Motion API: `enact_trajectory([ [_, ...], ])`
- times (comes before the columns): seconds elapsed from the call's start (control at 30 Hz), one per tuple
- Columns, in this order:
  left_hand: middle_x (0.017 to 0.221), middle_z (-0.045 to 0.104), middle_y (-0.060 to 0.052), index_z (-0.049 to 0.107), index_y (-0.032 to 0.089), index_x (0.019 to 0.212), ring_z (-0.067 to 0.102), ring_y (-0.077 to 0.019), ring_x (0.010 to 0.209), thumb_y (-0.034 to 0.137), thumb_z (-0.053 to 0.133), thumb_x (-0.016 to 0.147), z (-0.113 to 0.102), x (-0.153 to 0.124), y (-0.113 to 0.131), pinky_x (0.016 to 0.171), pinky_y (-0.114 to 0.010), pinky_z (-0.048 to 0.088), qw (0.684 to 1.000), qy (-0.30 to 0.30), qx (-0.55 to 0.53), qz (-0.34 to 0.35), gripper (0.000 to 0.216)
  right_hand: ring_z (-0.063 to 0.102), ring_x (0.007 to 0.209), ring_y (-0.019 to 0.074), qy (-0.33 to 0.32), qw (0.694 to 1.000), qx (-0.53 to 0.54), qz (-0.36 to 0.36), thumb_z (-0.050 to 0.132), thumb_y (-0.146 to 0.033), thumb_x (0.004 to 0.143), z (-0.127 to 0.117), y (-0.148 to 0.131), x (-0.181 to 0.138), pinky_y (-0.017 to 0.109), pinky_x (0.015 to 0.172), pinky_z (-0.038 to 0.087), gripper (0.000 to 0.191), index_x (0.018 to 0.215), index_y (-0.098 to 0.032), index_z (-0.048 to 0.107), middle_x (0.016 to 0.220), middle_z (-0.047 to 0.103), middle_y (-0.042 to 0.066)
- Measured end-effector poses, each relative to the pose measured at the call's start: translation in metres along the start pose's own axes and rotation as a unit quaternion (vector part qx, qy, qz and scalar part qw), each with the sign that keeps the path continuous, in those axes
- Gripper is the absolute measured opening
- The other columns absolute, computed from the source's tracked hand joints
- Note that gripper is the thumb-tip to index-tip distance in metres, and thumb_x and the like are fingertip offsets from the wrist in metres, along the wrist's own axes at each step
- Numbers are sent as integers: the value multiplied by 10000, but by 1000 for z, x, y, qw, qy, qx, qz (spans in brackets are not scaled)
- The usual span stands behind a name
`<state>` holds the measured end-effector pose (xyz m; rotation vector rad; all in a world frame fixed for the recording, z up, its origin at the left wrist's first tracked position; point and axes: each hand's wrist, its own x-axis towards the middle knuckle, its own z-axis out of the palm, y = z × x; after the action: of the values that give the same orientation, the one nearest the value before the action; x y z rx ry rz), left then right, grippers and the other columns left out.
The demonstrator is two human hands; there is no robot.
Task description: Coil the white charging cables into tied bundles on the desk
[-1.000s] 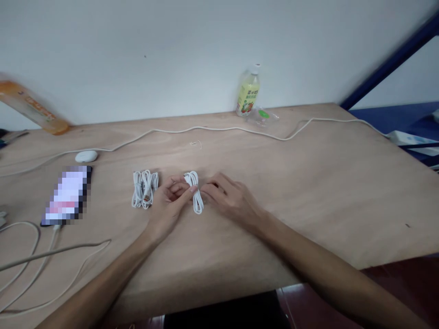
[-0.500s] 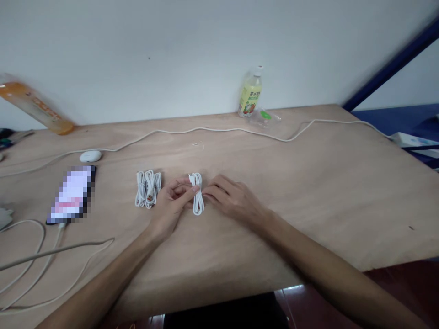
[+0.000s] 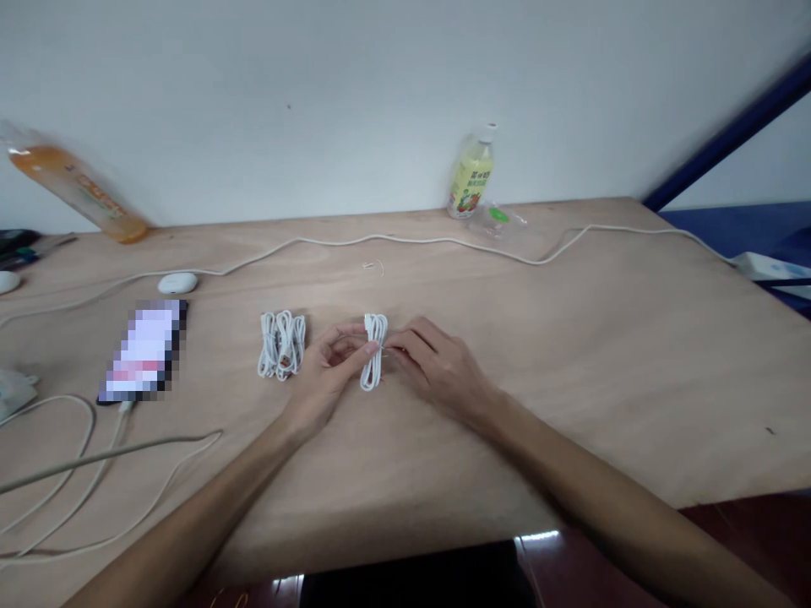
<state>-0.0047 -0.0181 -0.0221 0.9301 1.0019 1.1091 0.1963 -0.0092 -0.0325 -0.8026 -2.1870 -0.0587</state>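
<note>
My left hand (image 3: 335,359) grips a coiled white charging cable (image 3: 371,371) upright, its thumb across the bundle's middle and the fingers behind. At the right side of that bundle, the fingertips of my right hand (image 3: 437,359) pinch a thin twist tie (image 3: 386,348) that comes from the cable's waist. The tie is partly hidden by the fingers. Just left of my left hand lie several bundled white cables (image 3: 276,344) side by side on the wooden table (image 3: 570,355); an orange-lined USB plug shows on one of them.
A loose tie (image 3: 375,267) lies beyond my hands. A long white cord (image 3: 405,240) crosses the table's back. A phone (image 3: 144,350) with a plugged cable and a white earbud case (image 3: 178,283) are at left. An orange bottle (image 3: 82,198) and a yellow bottle (image 3: 472,179) lean against the wall.
The whole view has shifted slightly, so everything sits a little further right. My right fingertips have drawn slightly away from the bundle, and the thin tie shows between them and the cable.
</note>
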Motion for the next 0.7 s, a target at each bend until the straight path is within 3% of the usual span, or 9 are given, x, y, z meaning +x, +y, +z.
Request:
enact_trajectory([
  [0.13,847,792,1,722,184,1110,731,-164,742,345,1009,700,0,0,2,688,-288,634,998,-48,29,0,526,668,828,203,-14,998,37,54,487,-220,1157,2,1,-3,313,736,564,227,1049,-195,685,928,699,76],
  [0.3,1009,829,-62,762,172,1258,747,-180,852,297,859,863,-3,-3,-1,773,-302,626,985,-78,143,59,425,670,843,202,-12,996,58,63,509,-206,1139,5,-1,-4,309,741,569,189,1050,-188,675,971,685,86],
  [0.4,1124,822,-88,811,195,1246,749,-202,923,259,766,935,-6,-4,-4,780,-312,612,959,-77,238,131,321,662,848,202,-9,995,71,68,529,-194,1128,6,-5,-3,308,739,569,185,1037,-185,690,974,668,87],
  [0.57,1114,822,-87,871,231,1121,777,-231,967,238,736,983,-11,-3,-4,755,-317,632,912,-78,337,219,193,629,817,197,-9,990,73,124,586,-186,1091,7,-11,-5,305,705,536,159,1015,-208,723,936,633,60],
  [0.7,1241,829,-90,851,247,1232,782,-258,1135,255,746,1012,-10,-5,-5,958,-391,659,888,-57,362,278,244,609,776,189,16,973,102,205,628,-177,1053,10,-11,-5,305,722,525,132,977,-217,729,912,620,40],
])
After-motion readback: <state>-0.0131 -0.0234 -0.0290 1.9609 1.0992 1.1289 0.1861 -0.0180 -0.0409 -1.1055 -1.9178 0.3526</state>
